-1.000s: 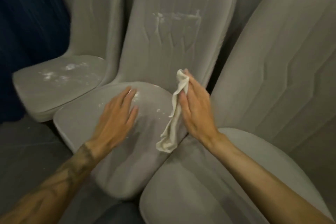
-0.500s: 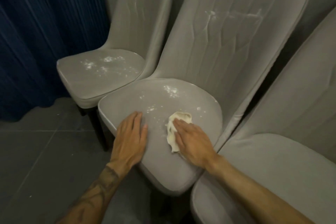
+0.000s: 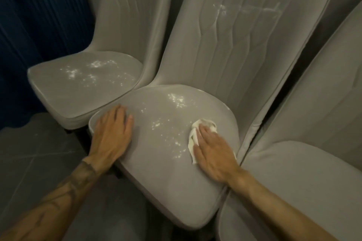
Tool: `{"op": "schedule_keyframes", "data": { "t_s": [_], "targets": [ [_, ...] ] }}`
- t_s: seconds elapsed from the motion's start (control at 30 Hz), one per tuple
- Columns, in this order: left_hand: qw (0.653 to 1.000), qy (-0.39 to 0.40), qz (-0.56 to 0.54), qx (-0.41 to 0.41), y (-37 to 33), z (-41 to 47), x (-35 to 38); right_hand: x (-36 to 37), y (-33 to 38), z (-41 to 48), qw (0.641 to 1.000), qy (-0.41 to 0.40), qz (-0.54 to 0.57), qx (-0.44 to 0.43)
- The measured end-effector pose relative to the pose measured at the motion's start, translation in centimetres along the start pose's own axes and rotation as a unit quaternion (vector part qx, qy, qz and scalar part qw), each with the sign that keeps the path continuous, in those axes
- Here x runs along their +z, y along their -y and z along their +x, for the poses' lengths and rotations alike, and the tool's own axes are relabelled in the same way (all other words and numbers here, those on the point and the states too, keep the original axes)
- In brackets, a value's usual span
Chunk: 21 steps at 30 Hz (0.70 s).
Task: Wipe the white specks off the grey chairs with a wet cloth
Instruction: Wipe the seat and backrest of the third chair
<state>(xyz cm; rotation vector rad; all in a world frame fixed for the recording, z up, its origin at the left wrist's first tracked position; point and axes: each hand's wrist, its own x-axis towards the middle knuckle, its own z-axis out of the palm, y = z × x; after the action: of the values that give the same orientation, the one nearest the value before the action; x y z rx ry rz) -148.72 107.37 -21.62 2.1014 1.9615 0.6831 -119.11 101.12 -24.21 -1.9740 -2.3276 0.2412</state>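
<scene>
At the far left a dark blue curtain (image 3: 29, 25) hangs behind the left chair (image 3: 58, 101), whose seat carries a scatter of white specks (image 3: 94, 70), not yet wiped. Just right of it, the left hand (image 3: 112, 135) lies flat on the near-left edge of the middle chair (image 3: 162, 178), fingers straight and holding nothing. It probably braces the seat and the body so the other arm can press hard. Further specks (image 3: 168, 129) lie in patches across that seat between the two hands, and chalky smears (image 3: 221, 10) run across the backrest above. On the seat's right side the wet cloth (image 3: 205, 123) sits bunched under the right hand (image 3: 213, 150), which presses it down with a flat palm and straight fingers rather than pinching it. That hold spreads pressure for a sweeping stroke. The cloth lies right of the nearest patches, so a leftward pass looks due. The right chair (image 3: 293, 182), at the near right, shows no specks on its visible part.
</scene>
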Motion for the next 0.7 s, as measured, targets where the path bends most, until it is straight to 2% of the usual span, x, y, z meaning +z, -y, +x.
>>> {"op": "schedule_keyframes", "data": {
  "t_s": [0.13,0.2,0.3,0.43,0.5,0.6,0.7],
  "targets": [
    [0.999,0.004,0.048,-0.009,1.1,3.1,0.7,-1.5,-4.4,4.0,0.998,-0.011,-0.029,0.052],
    [0.999,0.003,0.039,-0.002,1.6,3.1,1.7,-2.8,-5.7,6.9,0.993,-0.015,-0.057,0.103],
    [1.0,0.0,0.02,0.016,1.6,2.8,2.6,-3.5,-5.2,9.5,0.984,-0.012,-0.032,0.172],
    [1.0,-0.011,0.016,0.025,1.4,2.9,2.8,-2.0,-2.8,6.5,0.996,0.037,0.019,0.082],
    [0.999,-0.011,0.018,0.028,1.4,3.0,2.9,-1.8,-3.6,5.1,0.996,0.053,0.019,0.065],
    [0.999,-0.013,0.021,0.025,1.4,3.0,3.1,-2.9,-6.4,6.8,0.992,0.048,-0.036,0.107],
    [0.999,-0.02,0.019,0.028,1.3,3.1,3.2,-4.3,-6.5,11.0,0.984,0.036,0.003,0.174]
  ]
}}
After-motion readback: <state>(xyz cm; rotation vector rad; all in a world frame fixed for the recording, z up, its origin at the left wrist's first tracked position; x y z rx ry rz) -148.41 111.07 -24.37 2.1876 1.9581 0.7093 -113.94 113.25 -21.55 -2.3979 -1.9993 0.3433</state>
